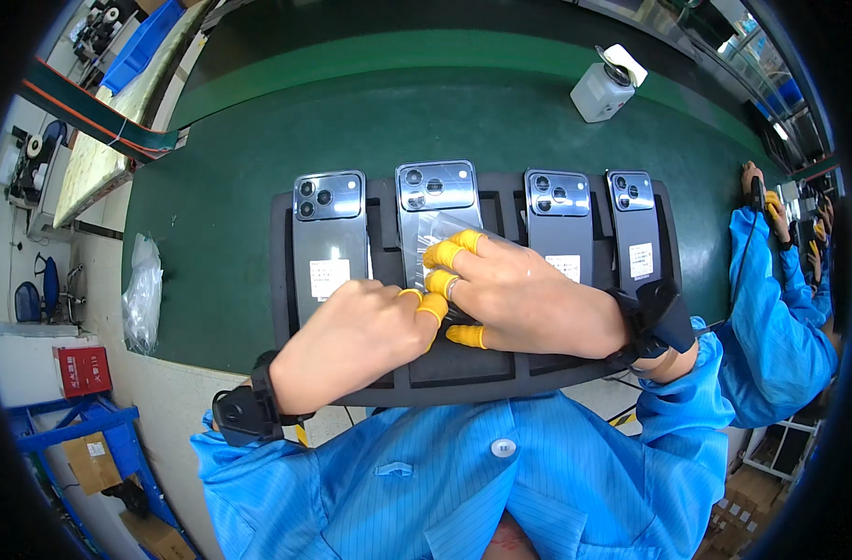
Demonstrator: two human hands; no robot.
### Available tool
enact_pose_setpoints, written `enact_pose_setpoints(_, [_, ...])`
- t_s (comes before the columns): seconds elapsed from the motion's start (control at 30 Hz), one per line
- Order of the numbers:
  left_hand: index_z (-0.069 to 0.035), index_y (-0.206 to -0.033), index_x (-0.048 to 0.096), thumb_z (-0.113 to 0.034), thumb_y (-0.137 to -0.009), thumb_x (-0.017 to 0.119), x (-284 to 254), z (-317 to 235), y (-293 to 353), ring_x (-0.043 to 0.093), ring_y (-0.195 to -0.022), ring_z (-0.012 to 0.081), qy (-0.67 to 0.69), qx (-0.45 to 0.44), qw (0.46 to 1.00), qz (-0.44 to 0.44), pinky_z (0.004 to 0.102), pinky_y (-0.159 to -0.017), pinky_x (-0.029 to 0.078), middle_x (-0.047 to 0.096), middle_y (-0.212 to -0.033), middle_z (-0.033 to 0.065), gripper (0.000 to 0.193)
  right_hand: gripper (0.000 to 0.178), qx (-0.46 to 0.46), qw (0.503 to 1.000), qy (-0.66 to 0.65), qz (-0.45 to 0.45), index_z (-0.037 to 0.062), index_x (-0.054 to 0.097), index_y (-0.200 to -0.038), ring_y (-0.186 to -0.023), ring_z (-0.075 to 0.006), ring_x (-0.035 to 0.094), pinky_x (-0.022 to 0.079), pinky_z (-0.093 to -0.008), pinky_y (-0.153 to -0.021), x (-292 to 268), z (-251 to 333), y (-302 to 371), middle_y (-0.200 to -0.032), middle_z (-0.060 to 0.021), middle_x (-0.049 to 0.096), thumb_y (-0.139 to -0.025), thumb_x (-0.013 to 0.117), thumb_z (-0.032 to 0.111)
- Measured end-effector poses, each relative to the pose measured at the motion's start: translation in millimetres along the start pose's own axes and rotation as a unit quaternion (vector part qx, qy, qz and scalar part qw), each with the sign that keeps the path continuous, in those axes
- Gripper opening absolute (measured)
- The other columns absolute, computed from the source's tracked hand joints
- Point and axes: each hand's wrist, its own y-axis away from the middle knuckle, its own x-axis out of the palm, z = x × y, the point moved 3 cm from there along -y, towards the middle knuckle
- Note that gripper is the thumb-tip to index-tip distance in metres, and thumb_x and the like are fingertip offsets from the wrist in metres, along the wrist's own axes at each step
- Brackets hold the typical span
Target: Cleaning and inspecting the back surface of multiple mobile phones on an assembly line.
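Several dark smartphones lie back up in a row on a black foam tray [463,371]. Over the second phone [435,191] from the left, both my hands work close together, with yellow finger cots on several fingertips. A sheet of clear plastic film [424,245] lies across that phone's back, beneath my right hand [524,294], whose fingers are bent onto the film. My left hand [361,322] is closed, thumb and forefinger pinched at the phone's lower end; what they hold is hidden. Left of it lies another phone [330,233]; two more, a third phone [558,219] and a fourth phone [634,224], lie to the right.
A green mat [249,131] covers the bench. At the back right stands a white pump bottle [601,91]. Crumpled clear plastic [142,294] hangs at the left edge. Another person's blue sleeve [767,317] is close on the right. A red box [83,371] stands beyond the bench.
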Motion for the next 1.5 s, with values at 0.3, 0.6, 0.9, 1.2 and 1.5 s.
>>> enact_pose_setpoints(0.3, [-0.001, -0.088, 0.057, -0.019, -0.078, 0.068, 5.9, -10.6, 9.2, 0.064, -0.075, 0.0277, 0.151, -0.046, 0.985, -0.067, 0.0379, -0.067, 0.051, 0.065, -0.088, 0.0138, 0.023, 0.019, -0.020, 0.998, -0.059, -0.009, -0.0017, 0.063, -0.088, -0.095, -0.0335, 0.054, 0.048, -0.0370, -0.081, 4.9, -22.0, -1.5, -0.103, -0.0149, 0.058, -0.071, 0.066, 0.007])
enact_pose_setpoints(0.6, [-0.002, -0.085, 0.060, -0.018, -0.077, 0.069, 8.7, -7.6, 16.9, 0.064, -0.089, 0.0264, 0.119, -0.048, 0.990, -0.062, 0.0363, -0.079, 0.052, 0.064, -0.110, 0.0151, 0.020, 0.023, 0.218, 0.884, -0.283, -0.302, 0.0012, 0.062, -0.109, -0.090, -0.0170, 0.066, 0.053, -0.0276, -0.077, -104.4, -73.8, -12.2, -0.106, -0.0108, 0.067, -0.091, 0.060, 0.016])
enact_pose_setpoints(0.9, [-0.006, -0.085, 0.063, -0.013, -0.067, 0.076, -24.8, 35.0, 79.6, 0.059, -0.080, 0.0236, 0.016, -0.205, 0.965, -0.165, 0.0352, -0.070, 0.047, 0.063, -0.091, 0.0054, 0.023, 0.020, -0.058, 0.968, 0.050, -0.240, 0.0013, 0.061, -0.094, -0.078, -0.0277, 0.064, 0.052, -0.0356, -0.068, -36.0, -22.2, -82.7, -0.088, -0.0126, 0.063, -0.076, 0.066, 0.008])
enact_pose_setpoints(1.2, [-0.006, -0.087, 0.064, -0.015, -0.055, 0.081, 3.2, 23.3, 94.6, 0.052, -0.094, 0.0295, 0.005, -0.272, 0.960, -0.070, 0.0377, -0.078, 0.046, 0.058, -0.094, 0.0073, 0.037, 0.026, -0.094, 0.992, 0.082, -0.019, -0.0020, 0.061, -0.093, -0.098, -0.0234, 0.054, 0.044, -0.0334, -0.082, 52.4, 12.0, -81.1, -0.100, -0.0115, 0.055, -0.074, 0.060, 0.016])
enact_pose_setpoints(1.5, [-0.005, -0.082, 0.066, -0.018, -0.056, 0.081, 2.4, 29.5, 79.6, 0.054, -0.086, 0.0282, -0.022, -0.188, 0.981, -0.042, 0.0401, -0.081, 0.044, 0.057, -0.087, 0.0080, 0.033, 0.036, -0.087, 0.990, 0.108, 0.008, -0.0008, 0.061, -0.098, -0.097, -0.0227, 0.053, 0.044, -0.0329, -0.079, 42.4, 7.3, -75.0, -0.101, -0.0097, 0.055, -0.070, 0.068, 0.019])
